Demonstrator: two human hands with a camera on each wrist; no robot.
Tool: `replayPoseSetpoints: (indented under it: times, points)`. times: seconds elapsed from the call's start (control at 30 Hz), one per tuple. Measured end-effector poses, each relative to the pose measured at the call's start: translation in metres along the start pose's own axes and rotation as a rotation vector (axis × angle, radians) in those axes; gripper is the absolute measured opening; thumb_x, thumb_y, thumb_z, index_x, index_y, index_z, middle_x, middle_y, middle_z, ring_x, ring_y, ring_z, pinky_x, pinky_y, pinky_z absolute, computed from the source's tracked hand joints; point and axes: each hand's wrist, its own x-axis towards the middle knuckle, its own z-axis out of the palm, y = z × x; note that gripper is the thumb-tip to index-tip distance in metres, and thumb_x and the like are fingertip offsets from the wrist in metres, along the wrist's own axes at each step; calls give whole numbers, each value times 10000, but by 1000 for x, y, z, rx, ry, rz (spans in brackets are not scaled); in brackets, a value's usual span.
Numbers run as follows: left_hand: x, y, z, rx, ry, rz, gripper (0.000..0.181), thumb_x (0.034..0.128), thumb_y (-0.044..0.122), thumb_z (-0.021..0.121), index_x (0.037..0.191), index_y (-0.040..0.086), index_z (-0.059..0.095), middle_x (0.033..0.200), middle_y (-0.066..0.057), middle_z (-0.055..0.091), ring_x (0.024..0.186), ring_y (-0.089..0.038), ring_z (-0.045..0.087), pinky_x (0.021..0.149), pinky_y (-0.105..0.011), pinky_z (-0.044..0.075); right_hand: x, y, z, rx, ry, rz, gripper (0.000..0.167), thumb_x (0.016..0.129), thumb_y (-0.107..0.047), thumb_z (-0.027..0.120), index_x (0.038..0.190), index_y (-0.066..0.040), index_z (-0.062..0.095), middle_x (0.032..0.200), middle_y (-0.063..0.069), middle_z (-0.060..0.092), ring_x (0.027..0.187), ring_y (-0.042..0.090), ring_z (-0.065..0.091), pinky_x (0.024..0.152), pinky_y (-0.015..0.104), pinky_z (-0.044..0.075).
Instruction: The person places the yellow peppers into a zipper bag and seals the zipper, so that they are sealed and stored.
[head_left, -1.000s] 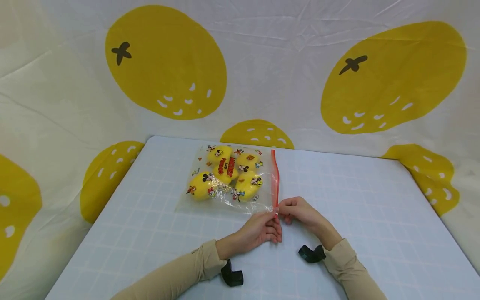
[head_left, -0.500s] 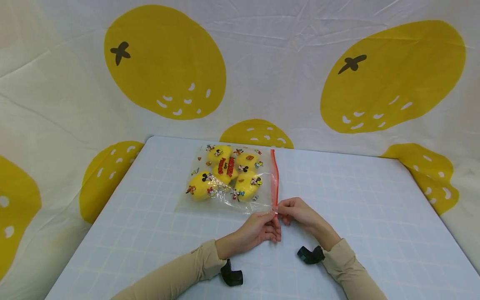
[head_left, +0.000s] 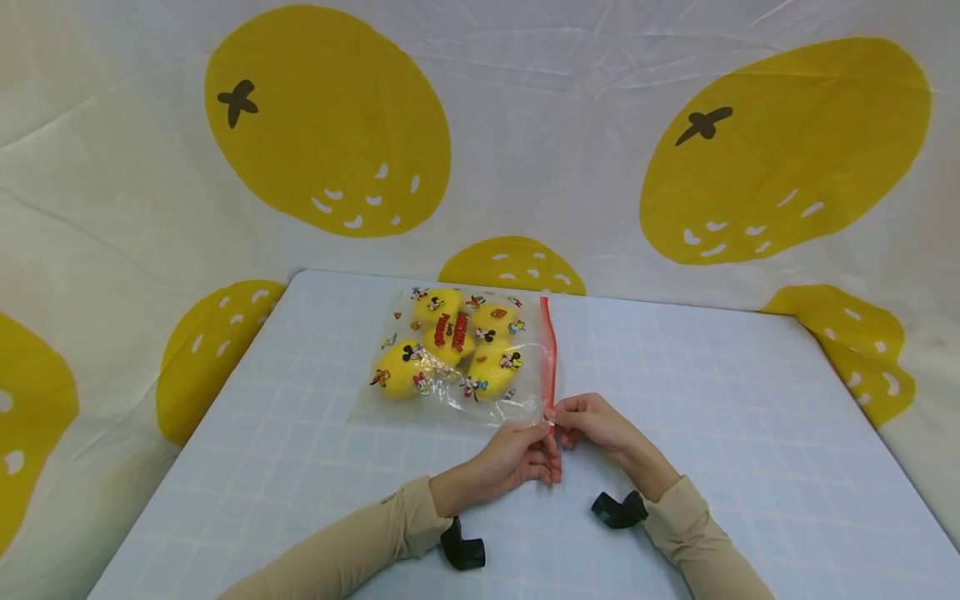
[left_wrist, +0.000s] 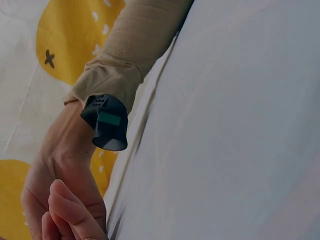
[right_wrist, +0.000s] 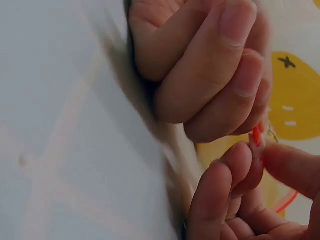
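Note:
A clear zip bag [head_left: 529, 337] printed with cartoon figures lies flat near the far side of the table. Inside it are several yellow rounded items [head_left: 489, 375], their kind blurred by the print. Along its right edge runs a red zip strip [head_left: 551, 358]. At the near end of that strip, my left hand [head_left: 513, 462] pinches the corner between thumb and forefinger, other fingers curled. Just beyond, my right hand [head_left: 596, 423] pinches the strip beside it. In the right wrist view, a bit of red strip [right_wrist: 257, 136] shows between the two hands' fingers.
A pale gridded cloth covers the table [head_left: 720, 400]. Behind it hangs a white curtain [head_left: 547, 125] with large yellow fruit prints. A black wrist camera [head_left: 463, 546] sits below the left cuff, another wrist camera [head_left: 621, 510] below the right cuff.
The right hand has shifted very slightly left along with a small drift of the whole view. Both hands keep their pinch at the strip's near end, and the bag lies as before.

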Motion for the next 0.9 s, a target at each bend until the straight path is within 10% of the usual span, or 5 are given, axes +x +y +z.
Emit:
replayPoseSetpoints:
  times: [0.33, 0.9]
  points:
    - [5, -4, -1, 45, 24, 96, 228, 1040, 170, 482, 1023, -22, 604, 868, -91, 619, 747, -171, 637, 673, -238, 528, -3, 2, -4, -14, -39, -46, 168, 948, -75, 577, 864, 31, 676, 678, 9, 615, 617, 103, 579, 613, 244, 505]
    - [2, -2, 1, 30, 132, 81, 249, 997, 146, 523, 956, -60, 658, 806, -122, 656, 669, -208, 658, 638, -256, 535, -8, -7, 11, 79, 72, 7, 171, 951, -39, 579, 900, 63, 708, 675, 8, 629, 602, 106, 573, 616, 239, 511]
